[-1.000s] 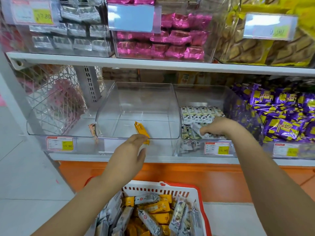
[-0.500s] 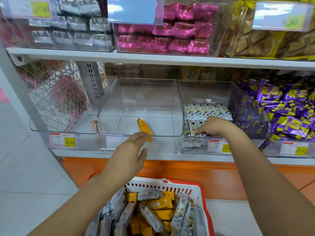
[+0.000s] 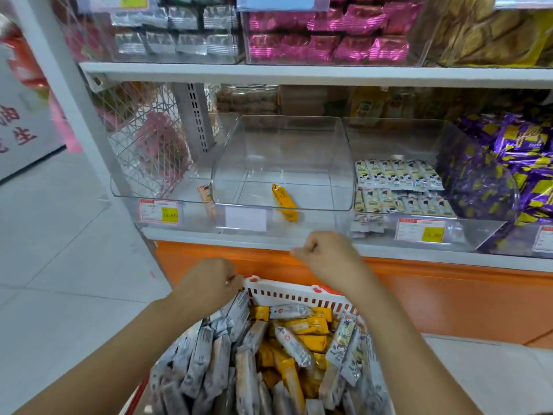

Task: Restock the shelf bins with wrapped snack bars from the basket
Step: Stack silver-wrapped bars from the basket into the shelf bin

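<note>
The snack bars [image 3: 248, 372] lie heaped in the basket [image 3: 299, 295], below both hands and toward the body. Most have their long axis running front to back.

Left hand [image 3: 209, 284]: fingers curled down at the rim's left corner. Whether they grip anything cannot be told.

Right hand [image 3: 326, 254]: curled, empty, above the far rim and nearer the shelf.

The middle bin [image 3: 284, 145] stands straight ahead with an open top. It holds one yellow bar [image 3: 282, 202], lying lengthwise. Ample room remains, but the front lip must be cleared.

One orange bar [image 3: 283, 202] lies alone in the clear bin [image 3: 257, 157] above the basket [image 3: 287, 292].
</note>
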`<state>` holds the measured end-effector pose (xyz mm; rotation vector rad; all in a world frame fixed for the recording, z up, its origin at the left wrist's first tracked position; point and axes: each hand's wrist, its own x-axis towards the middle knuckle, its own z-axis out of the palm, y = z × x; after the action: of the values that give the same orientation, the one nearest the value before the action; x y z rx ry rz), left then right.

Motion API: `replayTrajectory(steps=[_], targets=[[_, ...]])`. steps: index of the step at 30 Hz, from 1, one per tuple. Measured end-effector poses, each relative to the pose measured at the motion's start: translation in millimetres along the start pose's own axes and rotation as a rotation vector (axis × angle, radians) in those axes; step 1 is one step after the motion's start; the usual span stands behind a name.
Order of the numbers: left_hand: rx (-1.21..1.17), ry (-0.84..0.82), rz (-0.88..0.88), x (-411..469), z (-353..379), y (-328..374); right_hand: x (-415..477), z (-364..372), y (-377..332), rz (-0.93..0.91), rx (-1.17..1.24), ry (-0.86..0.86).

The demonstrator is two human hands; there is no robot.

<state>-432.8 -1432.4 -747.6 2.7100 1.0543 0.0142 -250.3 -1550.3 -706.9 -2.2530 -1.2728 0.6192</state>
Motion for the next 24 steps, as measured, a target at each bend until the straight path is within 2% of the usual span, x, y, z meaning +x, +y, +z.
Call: replayTrajectory(steps=[5, 8, 12, 16, 19, 24], targets=[[0.069, -0.288, -0.179, -18.2, 23.4, -35.2, 13.5, 93.9, 10.9, 0.005, -0.007, -0.304], [0.091, -0.399, -0.193, -20.3, 34.5, -47.9, 23.4, 133.2, 19.6, -0.073, -0.017, -0.367], [0.076, -0.394, -0.198, -12.6, 45.7, -60.8, 38.9, 165.1, 22.5, -0.202, -0.104, -0.39], [-0.01, -0.358, -0.186, -1.2, 48.5, -68.5, 48.5, 185.4, 23.7, -0.248, -0.175, -0.459], [-0.058, -0.386, -0.203, 6.3, 48.3, -74.9, 55.2, 192.0, 28.4, -0.281, -0.164, -0.433], [-0.108, -0.408, -0.213, 9.9, 43.4, -77.2, 71.8, 193.9, 32.5, -0.537, -0.245, -0.41]])
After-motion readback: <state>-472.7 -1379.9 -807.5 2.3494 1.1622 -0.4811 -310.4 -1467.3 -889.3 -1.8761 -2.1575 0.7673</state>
